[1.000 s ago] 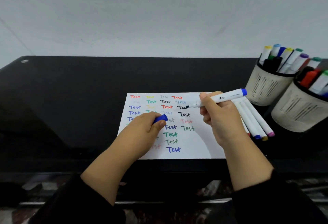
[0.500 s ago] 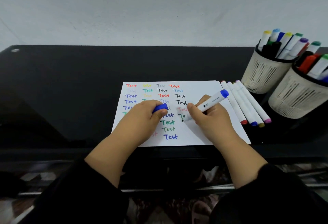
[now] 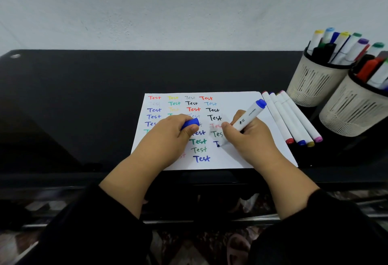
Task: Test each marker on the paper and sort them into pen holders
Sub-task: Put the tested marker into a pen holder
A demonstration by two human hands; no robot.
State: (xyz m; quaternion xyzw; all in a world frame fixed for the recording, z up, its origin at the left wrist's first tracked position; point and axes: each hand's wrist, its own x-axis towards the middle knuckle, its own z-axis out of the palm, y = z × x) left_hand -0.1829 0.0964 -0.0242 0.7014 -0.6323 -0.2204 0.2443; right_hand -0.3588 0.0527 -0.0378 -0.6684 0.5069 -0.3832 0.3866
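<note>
The right hand (image 3: 249,138) grips the white marker (image 3: 246,119) in curled fingers, its tip touching the paper (image 3: 235,96) near the bench's front edge. The left hand (image 3: 168,136) rests on the paper, fingers closed around the blue cap (image 3: 190,123).

The right hand (image 3: 249,138) grips a white marker (image 3: 247,117) with a blue end, its tip touching the paper (image 3: 237,99) beside a dark blue "T". The left hand (image 3: 168,138) rests on the paper just left of it, pinching a blue cap (image 3: 190,123). To the right of the right hand four white markers (image 3: 291,115) lie side by side. Beyond them stand two pen holders (image 3: 315,84), both full of markers, on the black table (image 3: 84,96).
</note>
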